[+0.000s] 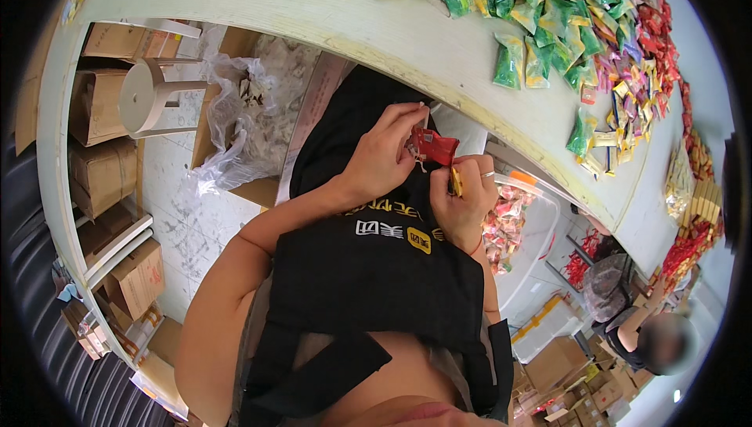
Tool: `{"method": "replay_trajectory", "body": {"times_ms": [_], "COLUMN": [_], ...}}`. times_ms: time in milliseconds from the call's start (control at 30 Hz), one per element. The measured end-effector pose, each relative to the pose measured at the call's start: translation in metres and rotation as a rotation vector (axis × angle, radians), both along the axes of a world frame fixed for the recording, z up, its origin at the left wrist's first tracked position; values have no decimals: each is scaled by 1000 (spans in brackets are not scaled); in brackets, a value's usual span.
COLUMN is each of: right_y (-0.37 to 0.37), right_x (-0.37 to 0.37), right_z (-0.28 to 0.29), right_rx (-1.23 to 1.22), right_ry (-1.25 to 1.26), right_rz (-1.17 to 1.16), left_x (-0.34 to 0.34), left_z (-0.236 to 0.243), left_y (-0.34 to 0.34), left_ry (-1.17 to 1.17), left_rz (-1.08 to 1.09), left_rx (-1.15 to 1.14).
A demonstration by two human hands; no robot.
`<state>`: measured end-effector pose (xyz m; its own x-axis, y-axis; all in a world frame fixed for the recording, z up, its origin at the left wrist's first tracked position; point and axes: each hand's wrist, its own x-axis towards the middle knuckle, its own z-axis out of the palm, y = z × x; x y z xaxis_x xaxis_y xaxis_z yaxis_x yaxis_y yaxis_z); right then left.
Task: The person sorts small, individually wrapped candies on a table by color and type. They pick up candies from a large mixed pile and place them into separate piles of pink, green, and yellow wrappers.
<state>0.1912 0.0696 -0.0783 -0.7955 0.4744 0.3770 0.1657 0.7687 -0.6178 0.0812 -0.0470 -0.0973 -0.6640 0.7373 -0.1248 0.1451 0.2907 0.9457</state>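
Between my hands, in front of the black apron (384, 286), is a small red packet (439, 147). My left hand (381, 153) closes round its left end with thumb and fingers. My right hand (462, 198) is curled at its right end, a ring on one finger. A small yellow-and-dark piece (455, 181) shows against the right fingers; what it is I cannot make out. Both hands are just below the table's near edge. On the table, many green-and-yellow packets (509, 59) lie heaped, nearest to my right hand.
The pale table (352, 19) curves across the top, with red packets (654, 31) at its right. A clear tub of wrapped pieces (505, 227) stands below on the right. At left are a stool (141, 98), a plastic-lined carton (262, 106) and shelved boxes (102, 176). Another person (627, 333) is at far right.
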Motion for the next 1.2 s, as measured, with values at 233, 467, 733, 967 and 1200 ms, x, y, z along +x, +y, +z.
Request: {"method": "replay_trajectory", "body": {"times_ms": [233,467,733,967,1200], "right_y": [-9,5,8,20,22], "right_x": [-12,-6,7,8,11], "right_z": [-10,-27,-31,-13,2], "right_rx": [-90,-140,-311,-27,-1112], "right_ry": [-47,-106,-49,-373,297], "right_rz": [136,244,176,405,223], "left_x": [11,10,5,16,15], "left_z": [-15,-18,-11,-15,-20], "left_y": [4,-3,-6,-5,-1], "left_ry": [239,163,-287,-214,-54], "left_rz": [-90,-80,-125,-180,-122], "left_rx": [127,134,277,245,226]}}
